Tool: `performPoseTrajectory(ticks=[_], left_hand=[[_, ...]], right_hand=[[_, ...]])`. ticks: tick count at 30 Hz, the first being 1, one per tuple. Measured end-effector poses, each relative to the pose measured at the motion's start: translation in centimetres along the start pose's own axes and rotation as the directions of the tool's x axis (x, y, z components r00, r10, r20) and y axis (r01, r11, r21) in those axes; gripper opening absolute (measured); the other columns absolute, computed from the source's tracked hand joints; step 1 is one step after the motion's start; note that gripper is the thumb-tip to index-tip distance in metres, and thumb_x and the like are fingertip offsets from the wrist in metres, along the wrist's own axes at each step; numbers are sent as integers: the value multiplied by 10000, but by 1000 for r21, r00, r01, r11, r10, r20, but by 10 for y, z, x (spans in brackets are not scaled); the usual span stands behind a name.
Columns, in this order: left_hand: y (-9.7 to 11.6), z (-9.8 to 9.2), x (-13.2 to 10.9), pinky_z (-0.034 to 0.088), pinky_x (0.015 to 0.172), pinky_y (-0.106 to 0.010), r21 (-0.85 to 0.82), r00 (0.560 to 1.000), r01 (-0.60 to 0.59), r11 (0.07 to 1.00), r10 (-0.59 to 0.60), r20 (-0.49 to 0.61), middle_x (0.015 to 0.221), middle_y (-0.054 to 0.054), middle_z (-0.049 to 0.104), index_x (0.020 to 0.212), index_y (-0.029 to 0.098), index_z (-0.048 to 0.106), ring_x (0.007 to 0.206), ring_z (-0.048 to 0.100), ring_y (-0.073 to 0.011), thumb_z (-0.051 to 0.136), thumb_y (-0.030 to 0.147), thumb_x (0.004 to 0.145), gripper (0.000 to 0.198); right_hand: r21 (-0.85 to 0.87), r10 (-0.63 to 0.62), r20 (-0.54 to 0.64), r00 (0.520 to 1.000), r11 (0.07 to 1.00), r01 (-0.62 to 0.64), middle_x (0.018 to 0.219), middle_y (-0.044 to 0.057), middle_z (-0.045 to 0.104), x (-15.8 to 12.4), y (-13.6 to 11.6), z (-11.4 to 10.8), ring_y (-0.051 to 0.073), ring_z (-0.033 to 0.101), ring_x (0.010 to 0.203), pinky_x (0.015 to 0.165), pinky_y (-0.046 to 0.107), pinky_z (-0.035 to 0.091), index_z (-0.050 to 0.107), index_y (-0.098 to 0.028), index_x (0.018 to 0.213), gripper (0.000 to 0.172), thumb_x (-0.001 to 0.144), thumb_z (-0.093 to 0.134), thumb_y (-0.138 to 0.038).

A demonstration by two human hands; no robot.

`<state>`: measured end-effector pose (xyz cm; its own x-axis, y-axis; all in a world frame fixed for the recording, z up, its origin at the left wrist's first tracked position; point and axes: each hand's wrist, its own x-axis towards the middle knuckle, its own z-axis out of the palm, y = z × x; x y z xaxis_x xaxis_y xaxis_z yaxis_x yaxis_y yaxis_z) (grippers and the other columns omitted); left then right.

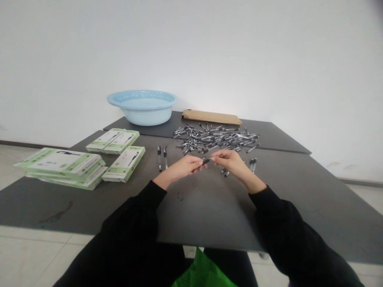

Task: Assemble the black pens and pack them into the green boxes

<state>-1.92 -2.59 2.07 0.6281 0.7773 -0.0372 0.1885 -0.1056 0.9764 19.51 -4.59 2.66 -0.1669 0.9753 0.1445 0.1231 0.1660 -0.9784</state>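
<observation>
Between my two hands, above the dark table, is a pen (206, 161) with a black grip. My left hand (186, 166) is closed around one end of it. With thumb and fingers pinched, my right hand (229, 162) holds the other end. Fingers hide much of the pen, so I cannot tell whether it is whole or in parts. Just beyond my hands lies a large heap of clear and black pens (218, 137). Left of my left hand, two pens (162, 158) lie side by side. A few more pens (253, 165) lie beside and partly behind my right hand.
On the left are a stack of green-and-white boxes (62, 165) and several more boxes, including a single box (125, 162). A light blue basin (143, 107) stands at the back left. A brown cardboard piece (211, 116) lies behind the heap. The grey table (203, 215) has a white wall behind it.
</observation>
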Motion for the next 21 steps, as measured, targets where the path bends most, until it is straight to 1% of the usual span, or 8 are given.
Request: performPoseTrajectory(ticks=[3, 5, 8, 12, 15, 18, 19, 21], left_hand=[[3, 5, 1, 311, 503, -200, -25, 997, -74, 997, 73, -37, 707, 10, 556, 839, 143, 613, 553, 432, -78, 629, 397, 785, 260], [4, 9, 1, 325, 520, -195, -59, 990, -127, 990, 123, -71, 722, 26, 570, 883, 170, 552, 562, 442, -75, 656, 340, 776, 226], [5, 16, 2, 342, 531, -192, -101, 987, -153, 983, 148, -56, 714, 30, 613, 924, 198, 470, 558, 465, -76, 630, 292, 814, 216], [1, 22, 4, 345, 498, -195, -94, 989, -140, 986, 136, -52, 697, 20, 635, 965, 187, 489, 503, 462, -69, 616, 323, 846, 221], [1, 23, 4, 356, 459, -201, -127, 998, -56, 990, 59, 23, 837, -45, 683, 1017, 154, 558, 498, 507, -69, 625, 407, 847, 312], [6, 21, 0, 411, 463, -218, -260, 990, 101, 960, -70, 126, 1002, -126, 701, 1096, 131, 583, 572, 597, -106, 555, 537, 873, 464], [8, 19, -1, 412, 456, -221, -301, 980, 154, 941, -108, 164, 986, -136, 707, 1105, 123, 589, 571, 602, -114, 500, 582, 889, 516], [11, 15, -4, 350, 404, -212, -333, 967, 214, 918, -151, 206, 829, -116, 708, 1049, 102, 625, 486, 540, -99, 393, 625, 919, 587]], right_hand=[[163, 18, 16, 1000, 986, -21, 671, -3, 662, -1, 2, 2, 115, 566, 613, 652, 271, 461, 735, -178, 834, 342, 646, 824, -450], [204, 13, 26, 1000, 979, -18, 686, 1, 662, -1, 4, 5, 115, 569, 621, 654, 271, 468, 730, -179, 845, 366, 649, 823, -474], [177, -6, 30, 1000, 984, 1, 691, 0, 652, -2, 5, 7, 110, 553, 605, 615, 259, 467, 725, -182, 866, 389, 670, 804, -509], [130, 0, 49, 999, 992, -6, 696, 4, 643, -3, 2, 9, 100, 528, 561, 545, 241, 449, 707, -182, 850, 398, 711, 760, -551], [95, -26, -8, 1000, 995, 27, 667, 0, 622, -4, 0, 13, 103, 523, 549, 544, 247, 450, 670, -182, 813, 430, 716, 733, -595], [96, -62, -106, 992, 993, 72, 643, -10, 600, -4, 0, 14, 110, 518, 551, 544, 251, 442, 647, -190, 832, 437, 721, 722, -606], [105, -68, -132, 989, 991, 83, 644, -11, 598, -3, 1, 13, 110, 516, 551, 542, 250, 437, 646, -190, 841, 429, 725, 724, -596], [133, -77, -175, 982, 986, 101, 652, -8, 600, -3, 0, 8, 108, 514, 553, 540, 246, 430, 648, -189, 845, 412, 727, 735, -573]])
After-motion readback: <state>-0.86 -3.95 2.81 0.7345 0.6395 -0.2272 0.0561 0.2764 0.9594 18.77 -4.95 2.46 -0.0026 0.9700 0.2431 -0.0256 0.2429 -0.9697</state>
